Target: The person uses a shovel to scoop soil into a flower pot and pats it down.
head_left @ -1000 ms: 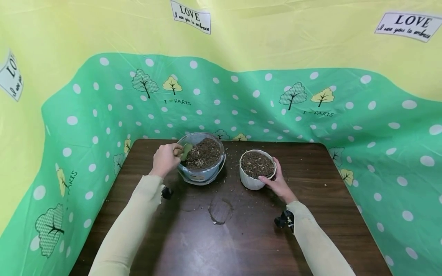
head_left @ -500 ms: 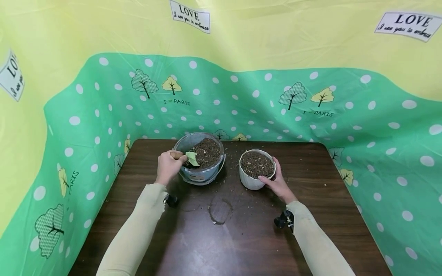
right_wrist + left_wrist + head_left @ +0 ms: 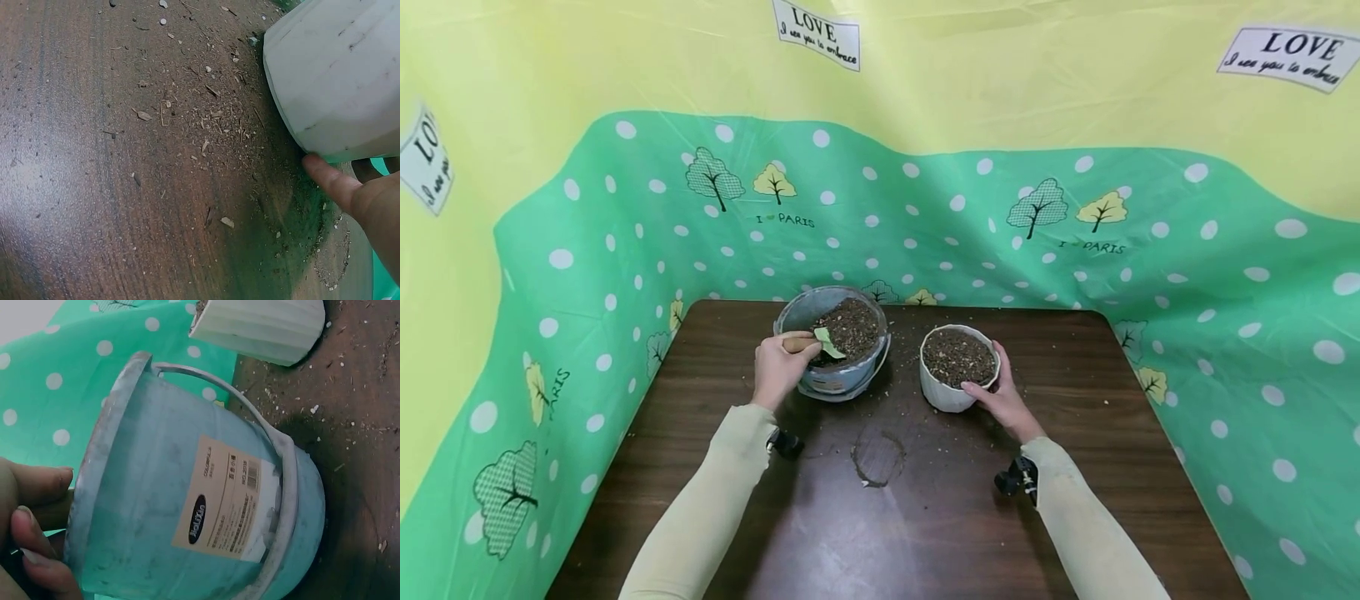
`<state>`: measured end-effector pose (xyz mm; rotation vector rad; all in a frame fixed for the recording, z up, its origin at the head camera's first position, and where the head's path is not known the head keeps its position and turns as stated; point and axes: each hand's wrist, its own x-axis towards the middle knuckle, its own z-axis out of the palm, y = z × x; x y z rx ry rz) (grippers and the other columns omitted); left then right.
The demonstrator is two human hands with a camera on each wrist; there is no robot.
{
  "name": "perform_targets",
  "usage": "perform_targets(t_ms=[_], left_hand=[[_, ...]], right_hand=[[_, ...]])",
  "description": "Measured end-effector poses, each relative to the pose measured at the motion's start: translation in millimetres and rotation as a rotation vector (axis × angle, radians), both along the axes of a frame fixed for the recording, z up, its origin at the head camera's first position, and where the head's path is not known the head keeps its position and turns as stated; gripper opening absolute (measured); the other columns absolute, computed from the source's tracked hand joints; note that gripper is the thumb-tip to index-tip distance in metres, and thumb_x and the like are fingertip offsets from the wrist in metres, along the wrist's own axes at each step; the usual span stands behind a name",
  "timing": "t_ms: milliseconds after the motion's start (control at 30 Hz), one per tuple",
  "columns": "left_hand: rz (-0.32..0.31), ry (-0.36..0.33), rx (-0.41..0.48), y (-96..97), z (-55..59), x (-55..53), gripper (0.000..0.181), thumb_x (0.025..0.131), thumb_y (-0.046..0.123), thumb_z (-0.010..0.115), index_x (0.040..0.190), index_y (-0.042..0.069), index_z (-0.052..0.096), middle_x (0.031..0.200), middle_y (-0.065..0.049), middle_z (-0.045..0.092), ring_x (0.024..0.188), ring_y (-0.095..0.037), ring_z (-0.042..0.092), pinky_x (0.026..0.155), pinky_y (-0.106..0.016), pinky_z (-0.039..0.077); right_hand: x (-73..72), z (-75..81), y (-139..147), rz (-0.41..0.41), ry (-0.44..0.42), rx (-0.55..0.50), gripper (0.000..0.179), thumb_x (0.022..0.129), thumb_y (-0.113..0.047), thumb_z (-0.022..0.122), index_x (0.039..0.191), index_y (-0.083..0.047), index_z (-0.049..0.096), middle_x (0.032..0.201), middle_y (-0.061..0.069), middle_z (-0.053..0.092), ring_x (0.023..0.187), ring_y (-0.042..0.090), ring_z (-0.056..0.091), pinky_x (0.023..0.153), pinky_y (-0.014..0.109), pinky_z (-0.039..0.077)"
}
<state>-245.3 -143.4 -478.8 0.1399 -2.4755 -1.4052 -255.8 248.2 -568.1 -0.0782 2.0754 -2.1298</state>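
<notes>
In the head view my left hand (image 3: 777,370) grips the wooden handle of a small garden trowel with a green blade (image 3: 827,342). The blade reaches over the rim into a blue plastic bucket (image 3: 150,475), beside the dark soil (image 3: 852,327) heaped toward its right side. The left wrist view shows the fingertips right at the bucket's rim, with the blade hidden. My right hand (image 3: 1009,408) holds a white ribbed flower pot (image 3: 942,395) by its right side, thumb at the front. Soil with pale bits fills the pot nearly to the brim.
The brown wooden table (image 3: 1075,467) carries scattered soil crumbs (image 3: 212,119), thickest around the pot. A ring-shaped soil mark (image 3: 878,458) lies in front of the bucket. The bucket's handle (image 3: 284,487) hangs down. A green and yellow printed cloth (image 3: 940,208) surrounds the table's back and sides.
My left hand has moved right with the trowel, and the blade has turned and shifted farther over the bucket. My right hand and the flower pot have stayed put.
</notes>
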Motion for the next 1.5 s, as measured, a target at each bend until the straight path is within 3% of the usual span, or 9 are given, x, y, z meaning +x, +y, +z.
perform_targets(t_ms=[67,367,600,1000,1233,1500], left_hand=[[0.01,-0.012,0.016,1.4,0.1,0.5,0.02,0.084,0.023,0.082,0.099,0.012,0.081,0.092,-0.002,0.076,0.093,-0.023,0.07,0.079,-0.042,0.054],[0.045,-0.005,0.149,1.9,-3.2,1.2,0.022,0.083,0.022,0.082,0.099,0.008,0.08,0.087,-0.006,0.076,0.093,-0.022,0.069,0.082,-0.039,0.053],[0.069,-0.025,0.214,3.2,-3.5,5.4,0.026,0.083,0.023,0.082,0.102,0.005,0.079,0.084,-0.005,0.076,0.088,-0.022,0.07,0.077,-0.038,0.054],[0.05,0.068,0.414,0.5,-4.7,9.6,0.029,0.083,0.019,0.083,0.104,0.002,0.077,0.087,-0.009,0.075,0.077,-0.009,0.069,0.069,-0.022,0.054],[0.032,0.085,0.474,-1.2,-2.8,11.2,0.037,0.084,0.019,0.082,0.112,-0.003,0.073,0.098,-0.016,0.074,0.079,-0.006,0.069,0.07,-0.019,0.054],[0.055,0.122,0.531,4.2,-0.4,12.6,0.039,0.083,0.018,0.083,0.111,-0.006,0.073,0.09,-0.008,0.075,0.08,-0.01,0.069,0.071,-0.022,0.054]], right_hand=[[0.9,0.0,0,-0.004,0.005,0.001,0.101,0.093,0.001,0.064,0.159,-0.027,-0.007,0.162,0.015,-0.002,0.14,0.042,0.02,0.098,0.058,0.038],[-0.2,2.3,3,0.004,-0.056,-0.004,0.101,0.093,0.002,0.063,0.159,-0.025,-0.008,0.161,0.018,-0.005,0.141,0.045,0.017,0.1,0.064,0.034],[1.8,2.4,3,0.001,-0.065,0.027,0.101,0.093,-0.002,0.065,0.159,-0.027,-0.008,0.162,0.017,-0.006,0.141,0.045,0.016,0.099,0.066,0.034],[1.4,1.3,1,-0.006,-0.034,0.07,0.1,0.094,-0.007,0.066,0.158,-0.032,-0.007,0.162,0.016,-0.005,0.143,0.045,0.014,0.098,0.068,0.034],[1.5,2.2,1,0.002,-0.013,0.022,0.1,0.094,-0.001,0.064,0.158,-0.031,-0.007,0.162,0.016,-0.003,0.139,0.044,0.021,0.099,0.062,0.036],[2.1,2.6,0,0.003,0.004,0.019,0.101,0.093,0.0,0.064,0.159,-0.03,-0.006,0.161,0.017,-0.002,0.141,0.042,0.019,0.099,0.062,0.036]])
